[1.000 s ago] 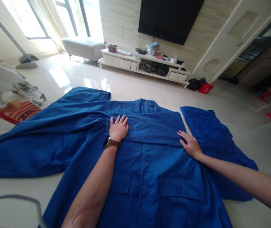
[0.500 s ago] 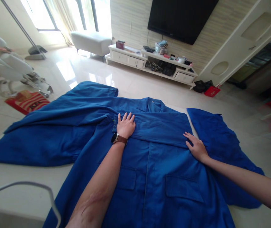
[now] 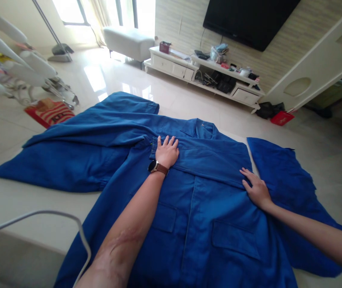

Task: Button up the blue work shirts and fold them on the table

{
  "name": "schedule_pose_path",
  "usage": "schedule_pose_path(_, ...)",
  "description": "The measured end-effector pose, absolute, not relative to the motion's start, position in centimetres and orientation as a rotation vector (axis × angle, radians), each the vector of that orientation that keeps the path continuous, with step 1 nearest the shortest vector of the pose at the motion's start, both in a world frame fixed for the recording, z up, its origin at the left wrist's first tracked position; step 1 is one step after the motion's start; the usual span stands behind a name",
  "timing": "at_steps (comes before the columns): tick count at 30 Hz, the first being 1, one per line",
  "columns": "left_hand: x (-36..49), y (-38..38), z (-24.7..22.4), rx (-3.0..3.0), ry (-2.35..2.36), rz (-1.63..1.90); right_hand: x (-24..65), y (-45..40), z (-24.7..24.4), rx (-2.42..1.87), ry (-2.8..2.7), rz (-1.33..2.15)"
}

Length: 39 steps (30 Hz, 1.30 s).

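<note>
A blue work jacket (image 3: pixel 203 200) lies spread front side up on a pale table (image 3: pixel 39 204). One sleeve (image 3: pixel 209 160) is folded across its chest, its elastic cuff pointing left. My left hand (image 3: pixel 168 153), with a watch (image 3: pixel 153 166) on the wrist, lies flat with fingers spread on that sleeve near the cuff. My right hand (image 3: pixel 256 190) rests open at the sleeve's shoulder end, by the jacket's right edge. The other sleeve (image 3: pixel 99 128) stretches out to the left. More blue cloth (image 3: pixel 297 192) lies to the right of the jacket.
A white cable (image 3: pixel 54 213) loops over the table's near left. Beyond are a red striped bag (image 3: pixel 51 114), a grey bench (image 3: pixel 129 40), a low white cabinet (image 3: pixel 171 66) with clutter, a wall television (image 3: pixel 249 22) and a red bag (image 3: pixel 282 118) on the floor.
The view has shifted slightly, so the scene sits a little further right in the picture. Both hands stay at the same places on the folded sleeve.
</note>
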State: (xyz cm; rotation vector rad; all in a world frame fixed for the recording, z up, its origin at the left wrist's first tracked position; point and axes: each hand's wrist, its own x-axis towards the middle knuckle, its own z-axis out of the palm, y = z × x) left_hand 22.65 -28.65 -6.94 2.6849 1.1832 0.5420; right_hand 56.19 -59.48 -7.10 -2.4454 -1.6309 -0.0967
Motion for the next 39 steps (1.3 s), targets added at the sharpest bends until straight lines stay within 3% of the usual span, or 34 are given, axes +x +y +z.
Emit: schedule_pose_path(39, 22.5, -28.8, -7.0, 2.718, 1.18, 0.518, 54.7, -59.1, -6.2, -2.434, -1.597, -0.053)
